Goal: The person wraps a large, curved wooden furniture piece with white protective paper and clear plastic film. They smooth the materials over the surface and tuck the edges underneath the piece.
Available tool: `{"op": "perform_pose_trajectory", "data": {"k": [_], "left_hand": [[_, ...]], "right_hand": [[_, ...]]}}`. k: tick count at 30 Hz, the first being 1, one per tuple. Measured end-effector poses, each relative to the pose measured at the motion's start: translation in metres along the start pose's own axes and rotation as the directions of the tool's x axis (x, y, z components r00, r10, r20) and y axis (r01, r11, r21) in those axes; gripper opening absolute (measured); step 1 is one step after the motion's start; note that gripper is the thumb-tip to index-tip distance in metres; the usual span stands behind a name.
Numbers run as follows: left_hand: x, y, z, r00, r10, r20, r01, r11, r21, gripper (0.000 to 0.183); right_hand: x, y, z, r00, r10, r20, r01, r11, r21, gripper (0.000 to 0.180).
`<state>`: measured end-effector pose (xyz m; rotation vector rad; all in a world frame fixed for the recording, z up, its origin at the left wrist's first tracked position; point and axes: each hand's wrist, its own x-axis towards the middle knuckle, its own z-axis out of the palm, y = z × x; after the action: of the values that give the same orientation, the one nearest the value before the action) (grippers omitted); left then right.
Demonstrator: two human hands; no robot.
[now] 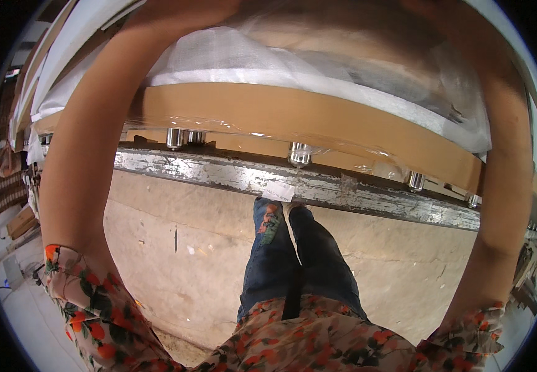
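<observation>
Both forearms reach forward over a wide piece wrapped in white foam sheeting (231,51). A band of brown cardboard (249,104) runs along its near side, with clear plastic film (259,134) along the lower edge. My left hand (208,11) is partly visible at the top edge, over the wrapped piece; its fingers are out of sight. My right hand (428,7) is dark and blurred at the top right, mostly cut off. Whether either hand grips anything cannot be seen. Short shiny metal legs (300,153) show beneath the cardboard.
Below the legs runs a worn metal beam (194,169) with peeling paint and a white printed label (278,191). My legs in jeans (273,260) stand close against it on the concrete floor (157,279). Cardboard boxes (21,222) lie at far left; stacked panels (528,274) stand at far right.
</observation>
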<state>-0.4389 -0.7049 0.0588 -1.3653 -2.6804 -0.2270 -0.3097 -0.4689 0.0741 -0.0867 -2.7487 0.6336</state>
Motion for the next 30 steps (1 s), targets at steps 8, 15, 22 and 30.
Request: {"op": "perform_pose_trajectory", "data": {"k": [8, 15, 22, 30], "left_hand": [[0.018, -0.009, 0.007, 0.979, 0.024, -0.203, 0.021, 0.975, 0.220, 0.038], [0.026, -0.039, 0.005, 0.731, 0.539, -0.419, -0.228, 0.771, 0.594, 0.053], [0.032, -0.045, 0.004, 0.651, 0.626, -0.430, -0.225, 0.699, 0.679, 0.057], [0.046, -0.043, 0.003, 0.716, 0.363, -0.596, -0.114, 0.904, 0.413, 0.040]], "right_hand": [[-0.001, -0.012, 0.002, 0.954, -0.191, -0.231, 0.107, 0.937, -0.332, 0.032], [0.012, -0.010, -0.010, 0.887, -0.375, -0.270, 0.251, 0.882, -0.399, 0.023], [0.016, -0.030, -0.028, 0.912, -0.396, -0.104, 0.357, 0.893, -0.274, 0.018], [0.032, -0.045, -0.042, 0.987, -0.012, -0.160, -0.015, 0.985, -0.172, 0.020]]}}
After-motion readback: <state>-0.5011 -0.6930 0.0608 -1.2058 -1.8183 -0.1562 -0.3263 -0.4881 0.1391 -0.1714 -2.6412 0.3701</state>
